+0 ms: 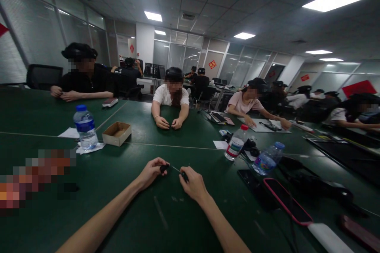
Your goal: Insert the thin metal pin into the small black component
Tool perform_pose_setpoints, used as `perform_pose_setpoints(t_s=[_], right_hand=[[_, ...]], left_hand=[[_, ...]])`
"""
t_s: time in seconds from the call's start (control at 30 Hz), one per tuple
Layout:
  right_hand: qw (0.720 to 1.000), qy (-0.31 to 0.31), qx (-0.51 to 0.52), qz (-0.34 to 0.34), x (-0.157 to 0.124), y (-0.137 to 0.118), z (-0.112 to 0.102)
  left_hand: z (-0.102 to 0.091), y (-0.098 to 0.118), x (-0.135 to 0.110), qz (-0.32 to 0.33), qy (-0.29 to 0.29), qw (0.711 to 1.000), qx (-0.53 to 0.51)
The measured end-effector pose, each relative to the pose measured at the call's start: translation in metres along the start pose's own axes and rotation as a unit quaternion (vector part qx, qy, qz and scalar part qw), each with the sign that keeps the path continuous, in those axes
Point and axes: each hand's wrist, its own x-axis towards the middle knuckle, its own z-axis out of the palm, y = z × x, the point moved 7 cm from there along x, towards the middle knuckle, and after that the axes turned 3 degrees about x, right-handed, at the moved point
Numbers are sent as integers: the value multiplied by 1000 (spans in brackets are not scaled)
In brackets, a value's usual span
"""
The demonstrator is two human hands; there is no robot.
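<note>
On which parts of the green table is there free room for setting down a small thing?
Bare green table shows between the forearms, and between the left hand and the cardboard box. The right side is crowded: red-capped bottle, blue-capped bottle, pink-edged phone and dark gear. The left edge is partly blurred out.

Green table (148, 221), black-handled tool (185, 176) (silvery shaft (175, 170)), pink-edged phone (280, 195), red bottle cap (244, 127)
</note>
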Motion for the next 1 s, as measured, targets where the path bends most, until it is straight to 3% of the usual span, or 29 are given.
perform_pose_setpoints(t_s=[0.17, 0.33, 0.57, 1.0], right_hand=[[999, 16, 2, 34, -5, 3, -2], [992, 52, 12, 111, -24, 5, -12], [987, 40, 3, 153, -46, 1, -17], [991, 25, 18, 133, -39, 6, -12]], left_hand=[[1, 7, -6, 17, 37, 999, -5], [-7, 2, -29, 15, 130, 991, -19], [-9, -7, -52, -3, 178, 983, 37], [-21, -13, -34, -21, 93, 995, -2]])
